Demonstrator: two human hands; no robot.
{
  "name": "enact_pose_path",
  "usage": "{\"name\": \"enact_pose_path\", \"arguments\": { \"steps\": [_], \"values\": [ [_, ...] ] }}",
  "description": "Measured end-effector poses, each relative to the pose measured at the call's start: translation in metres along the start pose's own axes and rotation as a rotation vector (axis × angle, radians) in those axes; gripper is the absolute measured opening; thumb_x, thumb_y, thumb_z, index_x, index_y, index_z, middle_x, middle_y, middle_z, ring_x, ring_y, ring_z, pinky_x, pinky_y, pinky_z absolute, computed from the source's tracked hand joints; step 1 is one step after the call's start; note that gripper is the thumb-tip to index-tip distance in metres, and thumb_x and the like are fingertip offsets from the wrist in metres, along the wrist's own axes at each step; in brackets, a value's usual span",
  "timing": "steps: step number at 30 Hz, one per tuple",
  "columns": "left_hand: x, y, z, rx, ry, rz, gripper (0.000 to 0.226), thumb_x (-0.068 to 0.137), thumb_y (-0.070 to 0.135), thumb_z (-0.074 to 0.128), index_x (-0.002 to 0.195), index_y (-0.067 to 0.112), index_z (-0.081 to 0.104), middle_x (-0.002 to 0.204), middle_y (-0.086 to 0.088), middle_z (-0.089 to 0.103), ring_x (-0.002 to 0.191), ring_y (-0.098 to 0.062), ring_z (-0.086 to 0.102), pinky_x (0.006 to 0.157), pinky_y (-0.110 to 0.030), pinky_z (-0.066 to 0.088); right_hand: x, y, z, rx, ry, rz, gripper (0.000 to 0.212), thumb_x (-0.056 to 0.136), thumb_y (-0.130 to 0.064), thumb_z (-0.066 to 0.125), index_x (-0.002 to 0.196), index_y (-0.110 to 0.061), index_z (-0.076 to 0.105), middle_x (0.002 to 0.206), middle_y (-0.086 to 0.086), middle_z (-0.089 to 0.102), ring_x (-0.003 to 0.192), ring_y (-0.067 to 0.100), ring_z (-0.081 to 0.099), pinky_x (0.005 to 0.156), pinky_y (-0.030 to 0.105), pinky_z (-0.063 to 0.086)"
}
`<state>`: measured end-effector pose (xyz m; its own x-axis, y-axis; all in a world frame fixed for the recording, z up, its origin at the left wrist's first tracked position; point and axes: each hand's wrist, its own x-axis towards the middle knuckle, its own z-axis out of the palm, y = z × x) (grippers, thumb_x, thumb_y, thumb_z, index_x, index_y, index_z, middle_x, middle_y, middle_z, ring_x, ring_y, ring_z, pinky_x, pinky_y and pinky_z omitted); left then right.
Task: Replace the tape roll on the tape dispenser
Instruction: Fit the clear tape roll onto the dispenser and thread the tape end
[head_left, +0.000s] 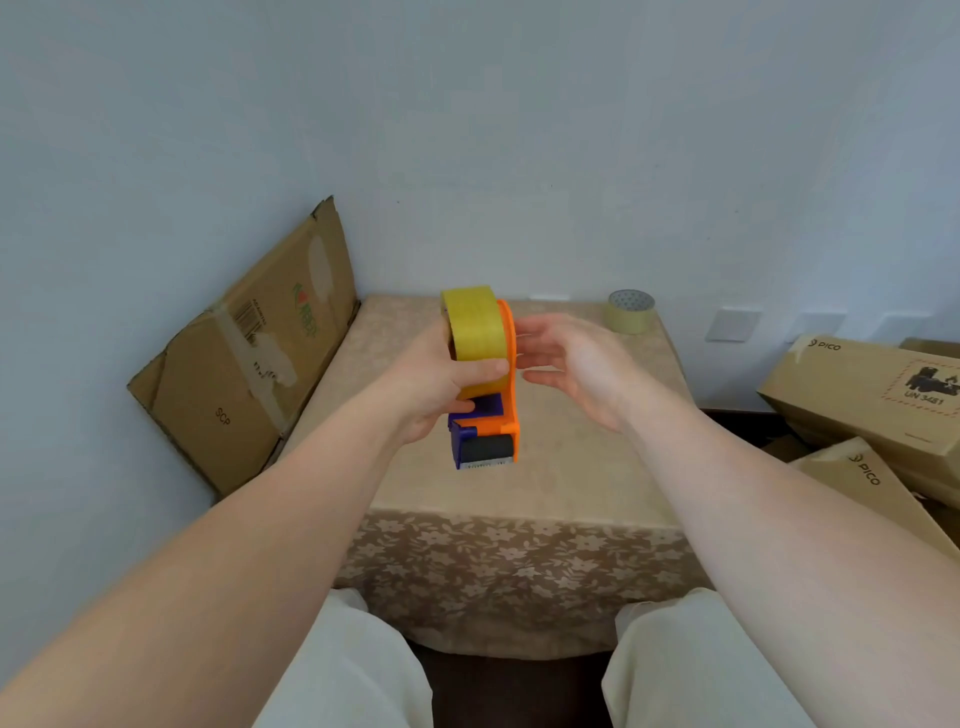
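An orange and purple tape dispenser (505, 415) is held up above the table, with a full yellow tape roll (474, 327) seated in it. My left hand (441, 384) grips the dispenser and roll from the left, thumb across the roll's face. My right hand (576, 364) hovers just right of the orange side plate, fingers apart and holding nothing. A second, thinner tape roll (631, 312) stands on the table's far right corner.
The small table (571, 467) wears a beige floral cloth. A flattened cardboard box (249, 353) leans on the wall at left. Stacked cardboard boxes (872, 395) lie at right. My knees sit below the table's near edge.
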<state>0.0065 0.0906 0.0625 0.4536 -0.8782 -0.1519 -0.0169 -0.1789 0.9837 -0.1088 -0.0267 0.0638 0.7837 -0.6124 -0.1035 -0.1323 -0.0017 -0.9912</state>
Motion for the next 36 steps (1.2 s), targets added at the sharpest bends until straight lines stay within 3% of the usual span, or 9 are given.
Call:
{"name": "enact_pose_path", "arguments": {
  "steps": [3, 5, 7, 11, 17, 23, 25, 30, 36],
  "values": [
    [-0.001, 0.0, 0.005, 0.04, -0.027, 0.043, 0.049, 0.082, 0.007, 0.067, 0.125, 0.025, 0.052, 0.12, -0.005, 0.065, 0.112, -0.026, 0.061, 0.092, -0.051, 0.05, 0.0, -0.005, 0.005, 0.125, -0.065, 0.057, 0.03, 0.096, -0.038, 0.044, 0.105, -0.02, 0.067, 0.105, 0.005, 0.07, 0.099, 0.021, 0.064, 0.091, 0.035, 0.05],
    [-0.001, 0.0, 0.008, 0.064, -0.053, 0.07, 0.041, 0.079, 0.008, 0.07, 0.113, 0.027, 0.058, 0.116, -0.009, 0.067, 0.11, -0.029, 0.062, 0.095, -0.054, 0.049, 0.003, -0.004, 0.009, 0.124, -0.034, 0.07, 0.037, 0.093, -0.044, 0.05, 0.113, -0.017, 0.066, 0.11, 0.005, 0.072, 0.102, 0.021, 0.066, 0.092, 0.036, 0.051],
    [-0.002, 0.0, 0.008, 0.101, -0.061, 0.073, 0.036, 0.077, 0.008, 0.072, 0.105, 0.028, 0.061, 0.114, -0.012, 0.067, 0.107, -0.03, 0.064, 0.091, -0.052, 0.052, 0.003, -0.003, 0.011, 0.149, -0.006, 0.056, 0.034, 0.092, -0.039, 0.056, 0.114, -0.015, 0.065, 0.103, 0.005, 0.073, 0.096, 0.02, 0.068, 0.089, 0.035, 0.052],
    [-0.001, 0.002, 0.006, 0.108, -0.064, 0.044, 0.03, 0.084, 0.012, 0.066, 0.111, 0.024, 0.06, 0.117, -0.009, 0.065, 0.107, -0.025, 0.063, 0.079, -0.037, 0.057, 0.001, -0.003, 0.013, 0.233, -0.013, 0.047, 0.033, 0.092, -0.028, 0.058, 0.118, -0.009, 0.063, 0.099, 0.006, 0.071, 0.087, 0.018, 0.068, 0.076, 0.028, 0.053],
    [-0.003, 0.008, 0.001, -0.146, -0.039, -0.076, 0.035, 0.096, 0.034, 0.047, 0.124, 0.015, 0.057, 0.118, -0.007, 0.066, 0.106, -0.02, 0.064, 0.076, -0.043, 0.059, 0.0, -0.003, 0.017, 0.218, -0.024, 0.042, 0.026, 0.093, -0.023, 0.056, 0.114, -0.01, 0.064, 0.1, 0.007, 0.07, 0.093, 0.021, 0.065, 0.088, 0.036, 0.051],
    [-0.004, 0.007, 0.0, -0.105, -0.076, -0.076, 0.032, 0.095, 0.03, 0.049, 0.12, 0.013, 0.056, 0.11, -0.005, 0.068, 0.098, -0.016, 0.065, 0.062, -0.027, 0.057, 0.002, -0.005, 0.024, 0.193, 0.079, 0.104, 0.032, 0.094, -0.03, 0.054, 0.118, -0.01, 0.061, 0.097, 0.005, 0.069, 0.084, 0.018, 0.065, 0.081, 0.033, 0.052],
    [-0.005, 0.006, 0.0, -0.073, -0.083, -0.061, 0.026, 0.095, 0.026, 0.049, 0.117, 0.014, 0.058, 0.104, -0.002, 0.068, 0.094, -0.014, 0.065, 0.06, -0.023, 0.055, 0.003, -0.005, 0.024, 0.191, 0.09, 0.107, 0.032, 0.095, -0.031, 0.052, 0.117, -0.011, 0.061, 0.098, 0.006, 0.069, 0.086, 0.021, 0.065, 0.086, 0.037, 0.052],
    [-0.005, 0.005, -0.001, -0.067, -0.091, -0.024, 0.024, 0.094, 0.018, 0.052, 0.117, 0.013, 0.058, 0.102, 0.001, 0.067, 0.089, -0.011, 0.065, 0.06, -0.019, 0.055, 0.002, -0.004, 0.022, 0.199, 0.043, 0.075, 0.02, 0.098, -0.025, 0.046, 0.102, -0.015, 0.063, 0.099, 0.007, 0.069, 0.087, 0.019, 0.064, 0.086, 0.035, 0.051],
    [-0.005, 0.001, -0.005, -0.11, -0.095, -0.014, 0.031, 0.092, 0.008, 0.054, 0.123, 0.008, 0.055, 0.109, 0.0, 0.065, 0.095, -0.014, 0.064, 0.072, -0.024, 0.058, -0.003, -0.003, 0.016, 0.18, -0.072, 0.02, 0.027, 0.098, -0.011, 0.043, 0.117, -0.003, 0.061, 0.125, 0.024, 0.061, 0.105, 0.028, 0.059, 0.097, 0.041, 0.047]
  ]
}}
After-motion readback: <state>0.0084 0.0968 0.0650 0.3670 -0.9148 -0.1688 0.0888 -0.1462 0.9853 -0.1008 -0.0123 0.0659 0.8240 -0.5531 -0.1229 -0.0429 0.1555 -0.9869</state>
